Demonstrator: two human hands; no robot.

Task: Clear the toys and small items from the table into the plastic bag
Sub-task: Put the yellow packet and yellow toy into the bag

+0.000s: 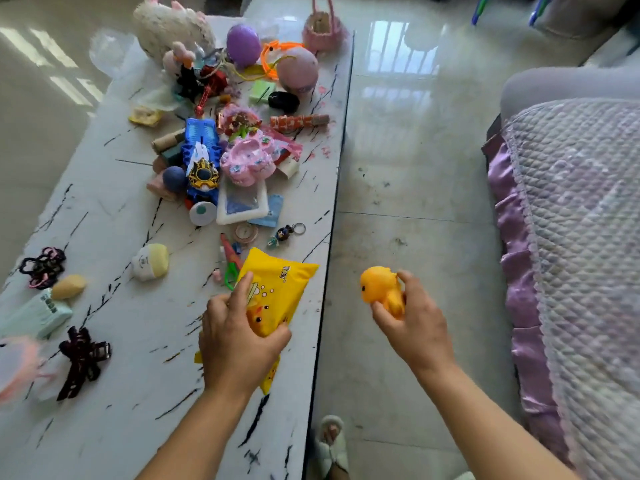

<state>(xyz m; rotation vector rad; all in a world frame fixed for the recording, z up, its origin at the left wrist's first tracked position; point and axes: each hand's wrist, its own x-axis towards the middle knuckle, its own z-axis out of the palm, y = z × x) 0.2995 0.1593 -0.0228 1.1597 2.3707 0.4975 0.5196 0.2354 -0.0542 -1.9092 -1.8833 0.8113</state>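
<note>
The table point(104, 209) has bare marble along its left and near edges; toys crowd its far middle. Your left hand point(239, 337) grips one yellow packet point(277, 289) by the right edge. Your right hand point(415, 323) holds one yellow duck point(377, 284) over open floor point(398, 168).

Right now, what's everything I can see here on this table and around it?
Yellow packet: one, yellow, near table edge, under left hand.
Duck toy: one, orange-yellow, held over the floor.
Toy pile: many, mixed colours, table's far half.
Hair claw clip: one, dark, table's near left.
Table: one, white marble-look.
Sofa cover: one, lilac quilted, right.
Left hand: grips the packet.
Right hand: grips the duck.
</note>
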